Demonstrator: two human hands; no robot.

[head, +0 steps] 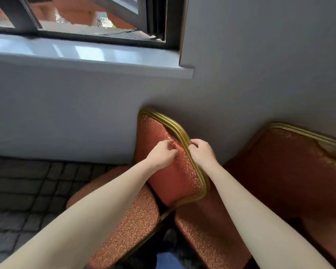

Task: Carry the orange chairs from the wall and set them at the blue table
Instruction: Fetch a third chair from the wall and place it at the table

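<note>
Window (pixel 76 16): dark-framed, at 11 o'clock.
Sill (pixel 85 53): glossy white, directly beneath the window.
Wall (pixel 260 65): plain grey, 1 o'clock.
Floor (pixel 17 191): dark grid-patterned, 8 o'clock.

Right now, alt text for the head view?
A person's right hand grips the gold backrest frame of an orange chair against a grey wall; the left hand lies curled on its padding. A second orange chair stands to the right.
</note>
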